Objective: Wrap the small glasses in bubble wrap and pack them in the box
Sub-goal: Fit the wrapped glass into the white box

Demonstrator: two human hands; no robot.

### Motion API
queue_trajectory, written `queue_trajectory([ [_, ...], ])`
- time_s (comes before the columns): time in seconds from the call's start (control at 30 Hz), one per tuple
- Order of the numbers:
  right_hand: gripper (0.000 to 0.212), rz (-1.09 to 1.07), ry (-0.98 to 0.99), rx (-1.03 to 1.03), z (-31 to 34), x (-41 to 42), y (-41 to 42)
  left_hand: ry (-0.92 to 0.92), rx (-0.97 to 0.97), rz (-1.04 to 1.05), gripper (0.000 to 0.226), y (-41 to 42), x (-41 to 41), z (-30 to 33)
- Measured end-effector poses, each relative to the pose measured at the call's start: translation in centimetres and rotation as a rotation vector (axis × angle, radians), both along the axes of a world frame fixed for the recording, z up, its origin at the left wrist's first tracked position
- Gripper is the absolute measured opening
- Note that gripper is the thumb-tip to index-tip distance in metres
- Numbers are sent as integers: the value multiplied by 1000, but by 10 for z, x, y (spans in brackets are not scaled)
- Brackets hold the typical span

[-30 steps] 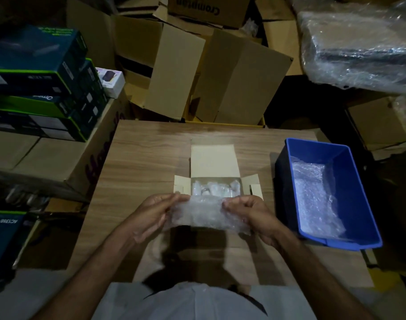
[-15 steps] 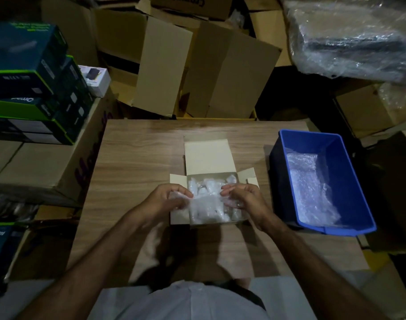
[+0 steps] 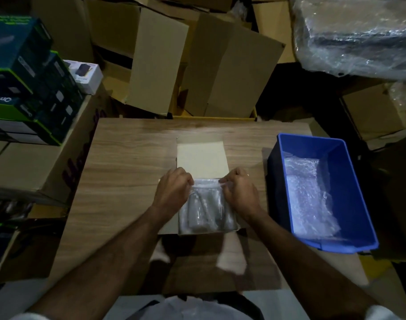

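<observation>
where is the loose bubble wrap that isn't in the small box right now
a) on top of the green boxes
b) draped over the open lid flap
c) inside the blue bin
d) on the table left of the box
c: the spare bubble wrap lies inside the blue bin at the right of the table, while both hands work at the small box.

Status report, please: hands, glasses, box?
Left hand and right hand both press bubble wrap down into the box. Wrapped glasses lie inside. Lid open, nothing in the way.
</observation>
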State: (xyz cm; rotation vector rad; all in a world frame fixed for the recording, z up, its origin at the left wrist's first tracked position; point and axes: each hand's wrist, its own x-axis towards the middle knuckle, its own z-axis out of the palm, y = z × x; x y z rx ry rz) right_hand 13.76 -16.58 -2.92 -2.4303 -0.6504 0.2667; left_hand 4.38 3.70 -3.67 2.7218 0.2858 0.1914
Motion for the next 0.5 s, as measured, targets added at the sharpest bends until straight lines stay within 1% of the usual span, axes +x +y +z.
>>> queue_trajectory([
  [0.1,13,161,-275,-261,-13,10,4,51,182,-33,3,-3,4,-8],
  [0.13,15,196,-315,-321,-18,11,6,82,226,-29,3,-6,5,-9],
  [0.23,13,278,-329,-410,-21,10,8,181,317,-41,7,-14,3,-14],
  [0.3,17,331,-317,-463,-20,6,8,258,341,-75,8,-21,0,-15],
  [0.37,29,342,-279,-484,-18,0,6,330,292,-56,31,-28,-3,-11],
  [0.4,39,336,-246,-472,-15,-4,5,347,243,-31,41,-31,-5,-7],
  [0.5,64,328,-150,-412,-10,-17,2,363,134,-4,64,-38,-11,5],
])
